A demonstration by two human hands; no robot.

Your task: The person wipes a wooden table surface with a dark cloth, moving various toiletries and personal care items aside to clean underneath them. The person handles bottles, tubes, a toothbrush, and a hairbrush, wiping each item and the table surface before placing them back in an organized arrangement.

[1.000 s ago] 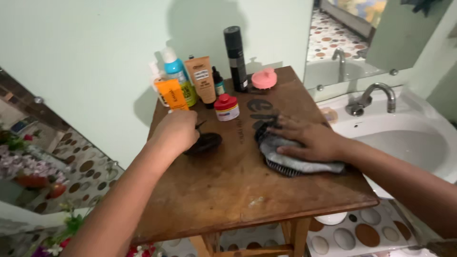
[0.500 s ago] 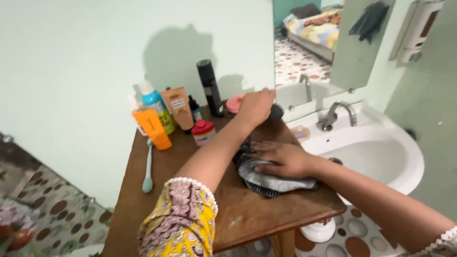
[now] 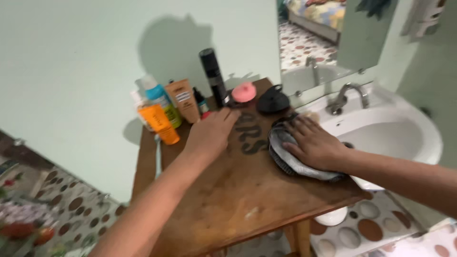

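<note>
My right hand [image 3: 314, 145] lies flat, fingers spread, on a grey cloth [image 3: 293, 166] with a dark ribbed edge, at the right side of the wooden table [image 3: 238, 195]. My left hand [image 3: 209, 133] hovers low over the middle of the table with nothing in it. Its fingertips point at a red-lidded jar [image 3: 205, 114], which it mostly hides. A black rounded object [image 3: 273, 101] sits at the back of the table beside a pink round scrubber [image 3: 243, 92].
Along the back left stand a tall black spray can [image 3: 212, 76], a tan tube [image 3: 183, 100], an orange tube [image 3: 162, 123], a blue-capped bottle [image 3: 154, 95] and a small dark dropper bottle [image 3: 201, 101]. A white sink [image 3: 395, 133] with a tap [image 3: 350, 95] adjoins the table's right edge.
My left hand has left the black rounded object at the back beside the pink scrubber and drawn back to the middle of the table. The right hand stays on the cloth.
</note>
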